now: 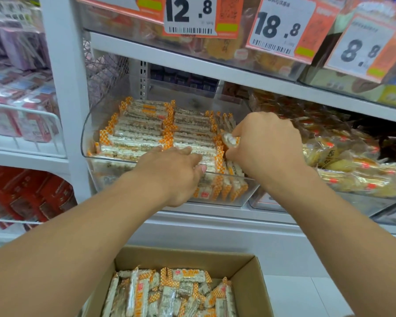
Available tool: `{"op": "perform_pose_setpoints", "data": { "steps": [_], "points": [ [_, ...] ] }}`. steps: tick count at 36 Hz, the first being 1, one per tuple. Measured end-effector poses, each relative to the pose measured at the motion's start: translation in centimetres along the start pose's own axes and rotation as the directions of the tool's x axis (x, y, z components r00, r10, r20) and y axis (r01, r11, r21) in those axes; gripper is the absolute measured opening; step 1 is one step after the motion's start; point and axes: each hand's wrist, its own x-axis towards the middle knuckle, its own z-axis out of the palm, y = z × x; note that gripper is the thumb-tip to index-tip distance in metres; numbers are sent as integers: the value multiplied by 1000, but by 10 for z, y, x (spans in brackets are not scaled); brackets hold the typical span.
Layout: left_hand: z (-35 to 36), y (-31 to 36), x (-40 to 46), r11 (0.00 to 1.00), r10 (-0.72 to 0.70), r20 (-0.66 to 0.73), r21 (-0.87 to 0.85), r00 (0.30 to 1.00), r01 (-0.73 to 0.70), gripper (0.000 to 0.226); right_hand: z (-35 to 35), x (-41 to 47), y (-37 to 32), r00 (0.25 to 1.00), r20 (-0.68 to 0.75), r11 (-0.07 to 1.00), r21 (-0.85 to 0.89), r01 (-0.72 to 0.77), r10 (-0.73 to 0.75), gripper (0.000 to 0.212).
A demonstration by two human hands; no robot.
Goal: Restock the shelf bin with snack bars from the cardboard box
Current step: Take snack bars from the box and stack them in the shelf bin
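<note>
Reaching forward from the bottom of the head view, both bare forearms stretched up to a clear plastic shelf bin [88, 133] that sat on a white shelf [215, 216]. The left hand [178, 170] lay over the bin's front wall with its fingers fairly straight, their tips resting on the top layer of snack bars [144, 129], which were stacked flat in orange-and-white checkered wrappers across the left and middle of the bin. The right hand [265, 143] hung over the bin's right end with its fingers curled round one held bar [230, 140], whose white puffed end and orange wrapper showed at the thumb side. Just below that hand, a few more bars stood on end against the bin's right front corner.

Below the arms, an open cardboard box [249, 282] stood at the bottom edge of the view, with a loose heap of boxed bars [169, 294] of the same kind lying in it at mixed angles.

Price tags [190, 14] reading 12.8, 18.8 and 8.8 hung from the shelf above. A neighbouring bin to the right held golden wrapped pastries [352, 165]. Left of the white upright, wire racks carried pink packets [25, 115] and red boxes [29, 197].
</note>
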Motion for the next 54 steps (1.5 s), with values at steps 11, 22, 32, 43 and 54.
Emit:
{"op": "perform_pose_setpoints", "data": {
  "steps": [11,22,32,43,54],
  "points": [
    [3,0,-2,1000,11,-9,23,1000,-10,58,41,8,7,990,134,986,164,11,-34,30],
    [7,-6,-5,999,45,-20,14,999,-45,57,77,13,21,890,404,977,110,183,-212,63],
    [7,-6,-7,998,58,-7,30,998,-58,59,52,18,19,785,585,954,298,27,-206,93],
    [12,-7,-8,996,71,-38,56,997,-69,62,54,22,9,774,623,978,206,-23,-112,108],
    [14,-9,-6,997,69,-34,48,997,-67,63,32,-21,27,742,604,954,239,180,-291,123]
  ]
}}
